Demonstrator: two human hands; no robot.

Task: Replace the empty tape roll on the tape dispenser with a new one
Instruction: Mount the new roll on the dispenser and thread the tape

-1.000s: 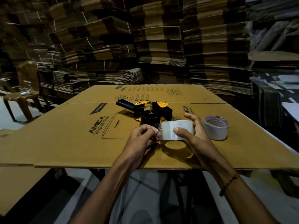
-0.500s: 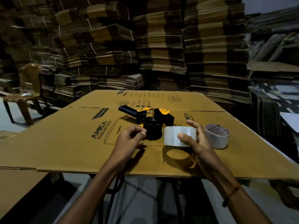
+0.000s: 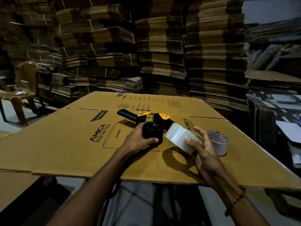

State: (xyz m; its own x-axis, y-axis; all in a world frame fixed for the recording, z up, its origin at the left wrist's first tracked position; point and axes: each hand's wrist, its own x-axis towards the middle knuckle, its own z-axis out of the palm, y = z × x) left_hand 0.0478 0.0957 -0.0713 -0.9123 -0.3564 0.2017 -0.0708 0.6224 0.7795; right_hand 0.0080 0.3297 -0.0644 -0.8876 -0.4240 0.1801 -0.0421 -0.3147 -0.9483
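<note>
A black and yellow tape dispenser (image 3: 147, 119) lies on a flat cardboard sheet (image 3: 65, 144), handle pointing far left. My left hand (image 3: 140, 141) grips its black round hub, thumb under the near side. My right hand (image 3: 202, 149) holds a clear tape roll (image 3: 178, 137) above the cardboard, tilted, its far edge close to the dispenser's right side. Thumb and fingers curl round the roll. A white empty roll core (image 3: 219, 143) stands on the cardboard just right of my right hand.
The cardboard sheet rests on a table whose near edge (image 3: 146, 178) is below my wrists. Tall stacks of flattened cartons (image 3: 159, 54) wall the back. A brown chair (image 3: 24, 88) stands at far left. Piled papers and boards (image 3: 276, 103) sit at right.
My left hand let go of the tape end and moved forward onto the dispenser's hub. My right hand tilted the clear roll and carried it toward the dispenser.
</note>
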